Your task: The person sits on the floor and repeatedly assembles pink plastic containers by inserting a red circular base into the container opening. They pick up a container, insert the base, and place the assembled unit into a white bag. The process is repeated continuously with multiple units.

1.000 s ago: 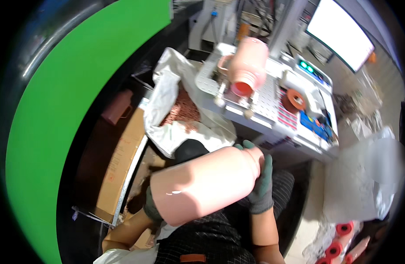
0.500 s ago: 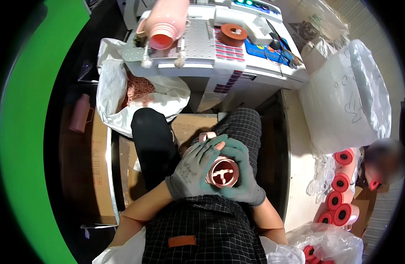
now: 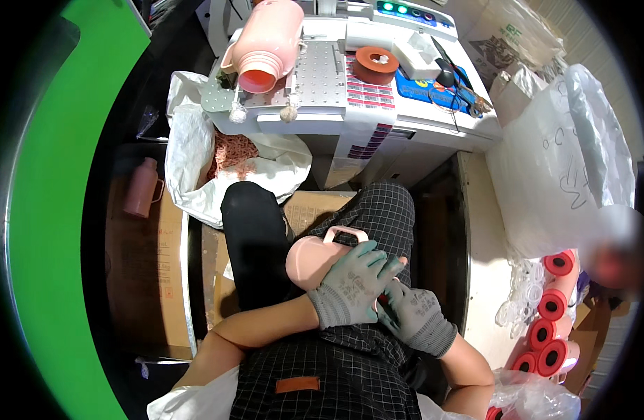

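A pink vacuum-flask shell [image 3: 309, 263] with a loop handle lies tilted across my lap, its base toward the left. My left hand [image 3: 355, 285], in a grey and green work glove, is wrapped over its body near the mouth end. The mouth itself is hidden behind my gloves. My right hand [image 3: 414, 313], gloved the same way, is closed at that mouth end with fingers bent. A small bit of red and black shows between the two hands; what it belongs to I cannot make out.
Ahead, another pink flask shell [image 3: 269, 45] lies on a perforated machine table [image 3: 315, 87], near a brown tape roll [image 3: 376, 65]. A white sack [image 3: 189, 189] holds pink scraps. Red-ended flasks [image 3: 553, 357] and clear rings [image 3: 518, 297] lie at right, below a big white bag [image 3: 546, 168].
The flask shell has tipped from mouth-up to lying sideways, its base now to the left. My right hand has moved right and down to the mouth end. The whole view has shifted slightly.
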Demonstrator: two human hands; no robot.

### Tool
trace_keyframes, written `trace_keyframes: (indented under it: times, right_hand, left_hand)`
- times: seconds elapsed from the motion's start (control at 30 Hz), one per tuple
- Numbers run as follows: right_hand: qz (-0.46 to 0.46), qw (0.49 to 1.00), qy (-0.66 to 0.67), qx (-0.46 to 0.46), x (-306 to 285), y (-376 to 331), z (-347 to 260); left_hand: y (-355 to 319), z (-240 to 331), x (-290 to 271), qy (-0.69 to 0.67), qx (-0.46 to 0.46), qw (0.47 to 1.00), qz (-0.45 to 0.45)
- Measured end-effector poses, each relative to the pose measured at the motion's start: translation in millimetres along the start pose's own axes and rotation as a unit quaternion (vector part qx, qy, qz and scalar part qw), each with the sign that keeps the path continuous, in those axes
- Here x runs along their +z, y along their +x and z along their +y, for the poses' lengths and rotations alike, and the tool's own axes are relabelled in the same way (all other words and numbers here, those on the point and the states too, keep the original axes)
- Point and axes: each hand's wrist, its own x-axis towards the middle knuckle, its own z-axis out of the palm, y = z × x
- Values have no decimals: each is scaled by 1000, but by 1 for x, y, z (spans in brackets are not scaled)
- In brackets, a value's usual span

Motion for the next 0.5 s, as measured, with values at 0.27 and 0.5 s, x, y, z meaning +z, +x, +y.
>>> trace_keyframes:
  times: [0.27, 0.5]
  right_hand:
    - [207, 969, -8, -137, 41, -1, 11]
    - [589, 738, 323, 64, 49, 14, 11]
  left_hand:
    - [-12, -14, -8, -91, 50, 992, 73]
    - [-45, -40, -50, -154, -9, 977, 148]
